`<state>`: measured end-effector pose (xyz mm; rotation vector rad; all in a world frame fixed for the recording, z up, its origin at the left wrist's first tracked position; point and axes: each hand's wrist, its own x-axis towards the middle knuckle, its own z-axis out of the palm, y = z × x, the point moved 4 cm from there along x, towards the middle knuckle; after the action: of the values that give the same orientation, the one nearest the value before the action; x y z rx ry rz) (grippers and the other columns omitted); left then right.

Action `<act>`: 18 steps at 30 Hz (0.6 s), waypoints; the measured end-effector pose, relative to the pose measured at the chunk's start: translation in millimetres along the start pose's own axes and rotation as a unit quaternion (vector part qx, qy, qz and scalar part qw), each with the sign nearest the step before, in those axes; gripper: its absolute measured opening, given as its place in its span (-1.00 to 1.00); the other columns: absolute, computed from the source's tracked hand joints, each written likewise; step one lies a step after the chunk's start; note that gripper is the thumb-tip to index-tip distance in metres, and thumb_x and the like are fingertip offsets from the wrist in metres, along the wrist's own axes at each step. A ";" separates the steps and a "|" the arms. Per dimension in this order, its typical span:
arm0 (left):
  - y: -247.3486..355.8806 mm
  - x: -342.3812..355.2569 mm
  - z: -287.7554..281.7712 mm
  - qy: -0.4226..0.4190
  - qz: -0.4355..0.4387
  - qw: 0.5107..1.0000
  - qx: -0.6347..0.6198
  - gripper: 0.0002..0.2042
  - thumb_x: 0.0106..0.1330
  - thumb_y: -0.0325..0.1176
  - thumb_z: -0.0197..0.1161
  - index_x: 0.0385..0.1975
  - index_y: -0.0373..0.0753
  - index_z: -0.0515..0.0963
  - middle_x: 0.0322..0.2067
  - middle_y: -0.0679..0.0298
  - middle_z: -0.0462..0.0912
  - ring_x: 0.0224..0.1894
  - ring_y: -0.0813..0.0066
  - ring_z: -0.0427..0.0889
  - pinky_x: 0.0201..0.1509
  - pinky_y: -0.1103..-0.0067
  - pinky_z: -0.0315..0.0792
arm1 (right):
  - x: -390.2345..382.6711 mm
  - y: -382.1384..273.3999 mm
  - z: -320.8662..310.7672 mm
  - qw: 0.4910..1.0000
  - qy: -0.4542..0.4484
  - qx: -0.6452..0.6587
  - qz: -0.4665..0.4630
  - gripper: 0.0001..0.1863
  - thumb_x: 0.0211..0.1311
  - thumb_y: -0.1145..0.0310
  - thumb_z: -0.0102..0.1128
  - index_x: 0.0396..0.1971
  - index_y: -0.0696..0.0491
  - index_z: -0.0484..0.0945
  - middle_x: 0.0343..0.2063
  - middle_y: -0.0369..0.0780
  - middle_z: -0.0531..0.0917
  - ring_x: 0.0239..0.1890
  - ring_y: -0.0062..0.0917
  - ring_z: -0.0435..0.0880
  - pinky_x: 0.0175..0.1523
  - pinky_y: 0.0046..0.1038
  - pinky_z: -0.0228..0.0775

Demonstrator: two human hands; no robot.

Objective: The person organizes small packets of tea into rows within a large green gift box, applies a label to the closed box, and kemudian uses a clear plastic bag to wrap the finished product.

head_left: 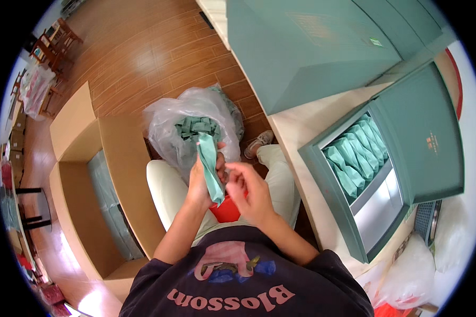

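My left hand (197,184) is closed round a long, pale green foil sachet (210,164), which stands tilted above my lap. Close to its right side is my right hand (249,191), its fingers bent and apart, with nothing visible in them. Beyond my knees, a clear plastic bag (166,113) gapes at the top, full of small green sachets (195,127). On the table to my right, a dark green gift box (336,214) lies with its lid raised. One compartment holds a row of green sachets (357,153); the silver compartment beside it shows a bare bottom.
An opened cardboard carton (76,211) stands at my left, with grey plastic-wrapped contents. More large green boxes (312,53) occupy the far part of the white table (288,132). Clear plastic bags (407,274) lie at the lower right. Something red (227,210) is between my thighs.
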<state>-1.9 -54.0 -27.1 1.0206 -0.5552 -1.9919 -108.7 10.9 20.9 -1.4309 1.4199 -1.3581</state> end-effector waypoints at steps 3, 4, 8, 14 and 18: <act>7.0 -0.8 27.6 0.058 0.105 0.991 0.060 -0.47 0.46 0.13 -0.34 -0.07 -0.26 0.36 -0.57 0.38 0.32 -0.56 0.59 0.29 -0.48 0.64 0.27 | -10.0 -22.8 -12.6 0.990 0.060 -0.104 -0.075 -0.48 0.05 0.27 0.31 0.00 0.15 0.39 -0.18 -0.08 0.52 -0.17 -0.20 0.52 -0.09 -0.33 0.39; 5.7 -4.8 40.3 0.056 0.122 0.990 0.047 -0.51 0.46 0.10 -0.30 -0.08 -0.24 0.35 -0.55 0.38 0.30 -0.53 0.57 0.27 -0.45 0.63 0.25 | -13.5 -25.6 -16.7 0.989 0.072 -0.117 -0.060 -0.44 0.04 0.23 0.32 0.00 0.17 0.36 -0.10 -0.04 0.50 -0.07 -0.14 0.48 0.01 -0.27 0.35; -8.1 -30.6 100.1 0.040 0.153 0.987 0.019 -0.49 0.47 0.08 -0.34 0.02 -0.26 0.30 -0.34 0.31 0.40 -0.29 0.50 0.36 -0.13 0.59 0.28 | -29.5 -40.0 -64.3 0.963 0.178 -0.181 -0.088 -0.60 0.04 0.45 0.29 -0.10 0.20 0.42 -0.18 -0.03 0.54 -0.19 -0.14 0.56 -0.07 -0.31 0.42; 37.7 -13.6 172.0 -0.348 0.285 0.858 0.249 -0.64 0.33 -0.36 0.08 0.10 -0.25 0.30 -0.18 0.23 0.45 -0.01 0.50 0.38 0.11 0.53 0.22 | -68.3 -80.8 -194.0 0.947 0.285 -0.145 0.047 -0.67 0.29 0.34 0.15 -0.05 0.19 0.39 -0.23 -0.20 0.55 -0.19 -0.58 0.50 -0.09 -0.57 0.34; 34.7 -5.9 225.8 -0.468 0.317 0.672 0.478 -0.44 0.10 -0.37 0.31 0.14 -0.19 0.32 -0.05 0.18 0.46 0.09 0.28 0.40 0.24 0.46 0.19 | -88.6 -88.3 -236.5 0.942 0.301 -0.119 0.091 -0.70 0.32 0.35 0.12 -0.05 0.18 0.39 -0.27 -0.25 0.56 -0.25 -0.66 0.50 -0.14 -0.61 0.36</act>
<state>-168.3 -64.8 129.1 0.0743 -2.3256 -1.3403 -301.2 155.6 137.4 -1.0186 2.1117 -1.6214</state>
